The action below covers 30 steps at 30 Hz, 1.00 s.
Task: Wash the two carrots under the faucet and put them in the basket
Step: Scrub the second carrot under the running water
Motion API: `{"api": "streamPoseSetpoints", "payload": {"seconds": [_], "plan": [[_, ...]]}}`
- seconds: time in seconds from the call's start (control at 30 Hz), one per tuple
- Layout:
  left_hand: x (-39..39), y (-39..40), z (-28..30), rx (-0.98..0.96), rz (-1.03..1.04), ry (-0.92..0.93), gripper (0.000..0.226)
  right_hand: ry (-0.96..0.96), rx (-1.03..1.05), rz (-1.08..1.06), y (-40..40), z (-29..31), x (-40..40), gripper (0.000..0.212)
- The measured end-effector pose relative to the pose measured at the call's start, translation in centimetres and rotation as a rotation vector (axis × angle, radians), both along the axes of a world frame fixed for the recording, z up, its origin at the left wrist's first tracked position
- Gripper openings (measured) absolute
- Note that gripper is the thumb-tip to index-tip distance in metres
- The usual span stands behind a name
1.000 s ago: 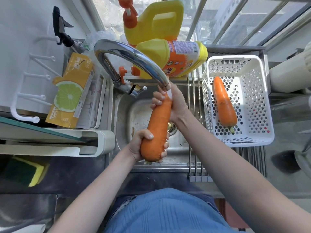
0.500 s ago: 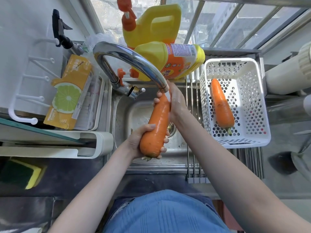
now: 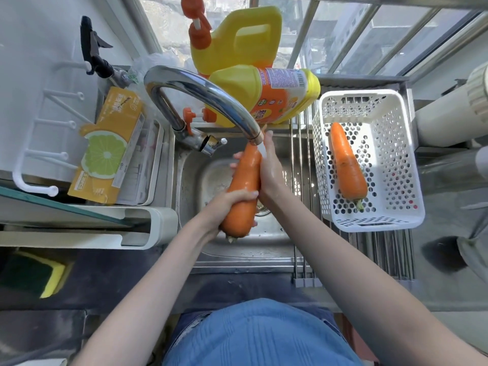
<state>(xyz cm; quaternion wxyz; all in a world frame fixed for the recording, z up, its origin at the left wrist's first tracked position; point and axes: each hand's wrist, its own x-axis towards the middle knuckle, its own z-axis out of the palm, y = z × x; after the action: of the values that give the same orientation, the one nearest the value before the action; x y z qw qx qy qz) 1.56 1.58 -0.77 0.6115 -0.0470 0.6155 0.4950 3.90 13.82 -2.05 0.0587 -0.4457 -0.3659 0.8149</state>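
Note:
A large orange carrot [image 3: 244,186] stands nearly upright over the steel sink [image 3: 266,241], its tip just under the spout of the curved chrome faucet [image 3: 200,95], where water runs. My left hand [image 3: 227,204] grips its thick lower end. My right hand [image 3: 269,167] wraps around its upper part, fingers showing on the far side. A second carrot [image 3: 346,165] lies in the white perforated basket [image 3: 396,207] on the rack to the right of the sink.
Two yellow detergent bottles [image 3: 253,75] stand behind the faucet. A yellow lime-printed pack [image 3: 105,151] lies in a white tray on the left. A green and yellow sponge [image 3: 34,276] sits at the lower left. Metal rack bars [image 3: 383,249] span the sink's right side.
Both hands have turned and rubbed the carrot under the stream; my right hand slid along its upper part. The carrot in the basket has not moved.

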Motion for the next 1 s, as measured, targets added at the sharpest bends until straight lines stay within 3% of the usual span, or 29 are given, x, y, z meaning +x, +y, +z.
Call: {"api": "streamPoseSetpoints", "payload": {"seconds": [0.03, 0.1, 0.23, 0.37, 0.4, 0.5, 0.6, 0.67, 0.87, 0.93, 1.0], "plan": [[-0.2, 0.0, 0.4, 0.053, 0.038, -0.123, 0.044, 0.019, -0.037, 0.081, -0.3, 0.3, 0.4, 0.037], [-1.0, 0.0, 0.5, 0.082, 0.023, -0.196, 0.047, 0.031, -0.1, 0.187, 0.0, 0.6, 0.7, 0.024], [-0.9, 0.5, 0.0, 0.018, -0.084, -0.048, 0.052, -0.064, -0.182, 0.114, 0.3, 0.4, 0.5, 0.027], [-0.1, 1.7, -1.2, -0.046, 0.084, 0.05, 0.063, -0.307, 0.104, -0.068, -0.3, -0.9, 0.1, 0.03], [0.0, 2.2, -1.4, -0.086, 0.062, 0.143, 0.064, -0.349, 0.202, -0.096, -0.4, -1.0, 0.1, 0.034], [1.0, 2.9, -1.0, -0.288, -0.103, 0.68, 0.063, -0.407, 0.474, -0.1, -0.5, -1.3, 0.1, 0.035], [2.1, 3.6, -0.1, -0.377, -0.167, 0.892, 0.059, -0.47, 0.415, -0.025, 0.5, -0.9, -1.1, 0.044], [2.0, 3.8, -0.3, -0.399, -0.191, 0.871, 0.061, -0.469, 0.252, 0.016, 1.3, -0.7, -1.7, 0.049], [0.9, 3.8, -0.8, -0.306, -0.13, 0.669, 0.065, -0.253, -0.033, 0.057, 1.9, -0.2, -0.8, 0.014], [0.6, 3.9, -0.9, -0.258, -0.082, 0.545, 0.061, -0.228, -0.107, 0.04, 2.1, -0.1, -0.8, 0.01], [0.1, 3.7, -0.7, -0.162, -0.019, 0.294, 0.05, -0.221, -0.141, -0.024, 2.6, -0.1, -0.9, 0.014]]}}
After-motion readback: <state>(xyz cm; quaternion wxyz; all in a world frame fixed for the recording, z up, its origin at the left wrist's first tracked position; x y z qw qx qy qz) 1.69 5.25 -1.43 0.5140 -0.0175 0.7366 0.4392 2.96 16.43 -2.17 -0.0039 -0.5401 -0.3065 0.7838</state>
